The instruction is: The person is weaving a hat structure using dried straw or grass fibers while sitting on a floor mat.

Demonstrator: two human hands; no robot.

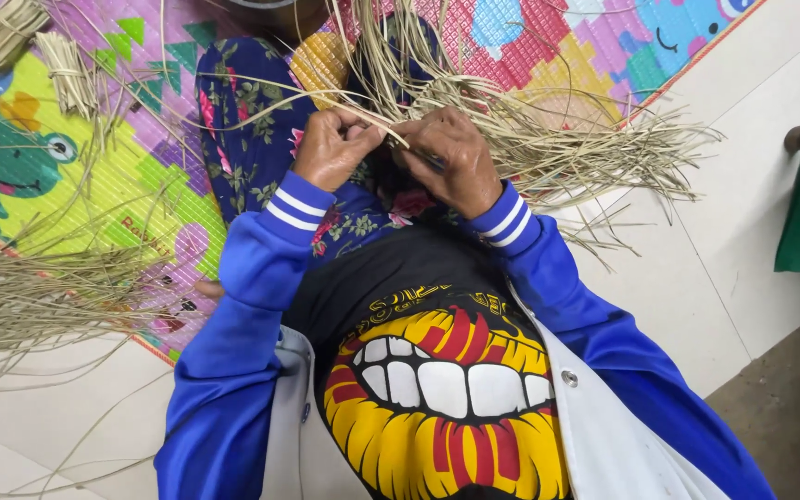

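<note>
Left hand point(333, 148) and right hand point(451, 159) curl closed, knuckles nearly touching.

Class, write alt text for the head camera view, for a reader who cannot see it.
Seen from above, a person's left hand and right hand pinch thin dried straw strips together over their lap. More loose strips lie on a colourful play mat, with two tied bundles at upper left.

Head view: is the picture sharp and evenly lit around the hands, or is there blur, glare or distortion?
Head view: even, soft light, no glare; left hand and right hand sharp, pinching dried straw strips; shade darkens the gap under the hands; wide-angle lens bends the floor mat edge.
</note>
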